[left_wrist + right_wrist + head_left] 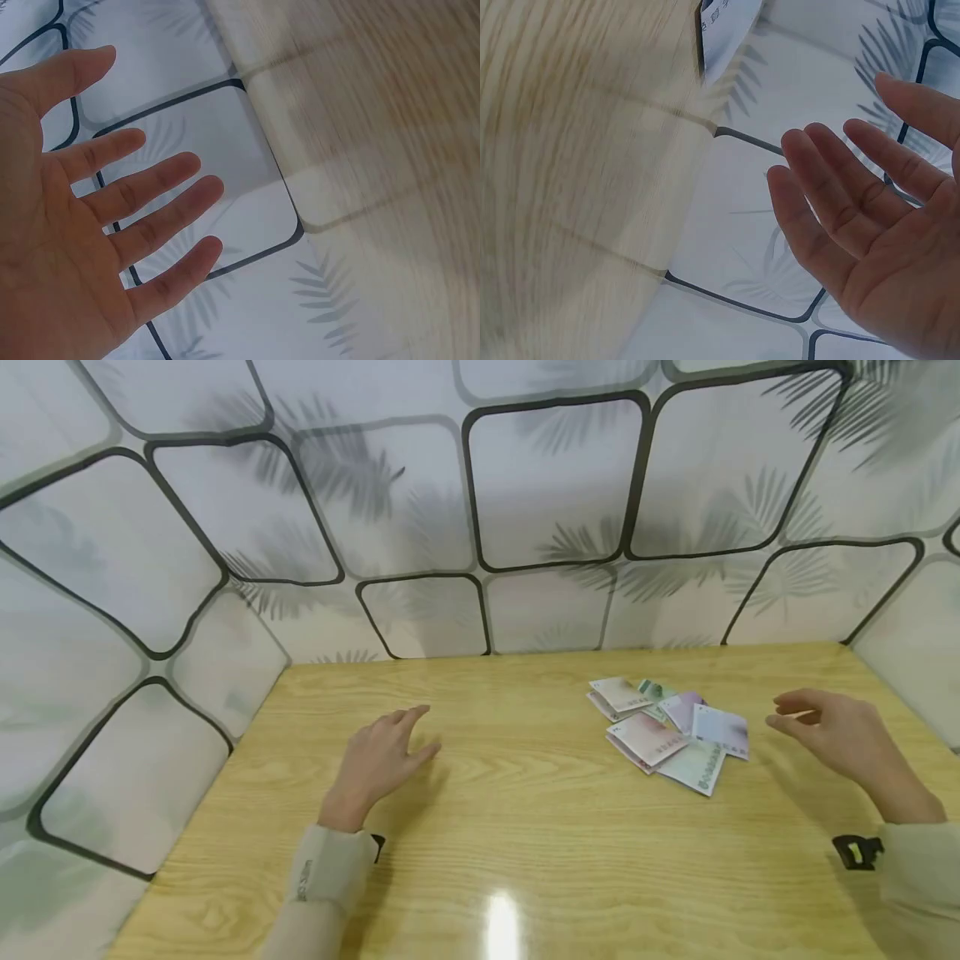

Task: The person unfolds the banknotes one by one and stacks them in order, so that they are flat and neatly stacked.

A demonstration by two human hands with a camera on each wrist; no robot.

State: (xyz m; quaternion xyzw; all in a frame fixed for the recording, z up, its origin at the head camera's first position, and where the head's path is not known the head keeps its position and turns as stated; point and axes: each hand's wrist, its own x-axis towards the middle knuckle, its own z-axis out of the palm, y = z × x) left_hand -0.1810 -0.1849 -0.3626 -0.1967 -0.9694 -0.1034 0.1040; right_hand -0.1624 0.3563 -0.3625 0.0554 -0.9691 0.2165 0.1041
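Several folded banknotes lie in a loose, overlapping pile on the right half of the wooden table. Among them are a pinkish note, a green note and a violet-grey note. My right hand hovers just right of the pile, apart from it, fingers loosely bent and holding nothing. Over the left part of the table is my left hand, its fingers relaxed and spread, also with nothing in it. The left wrist view shows that palm bare; a corner of a note appears in the right wrist view.
A pale wall with dark rounded outlines and leaf prints rises behind the table, and similar panels stand at the left and right. A dark wrist strap sits by the right sleeve. Light glares on the tabletop near the front.
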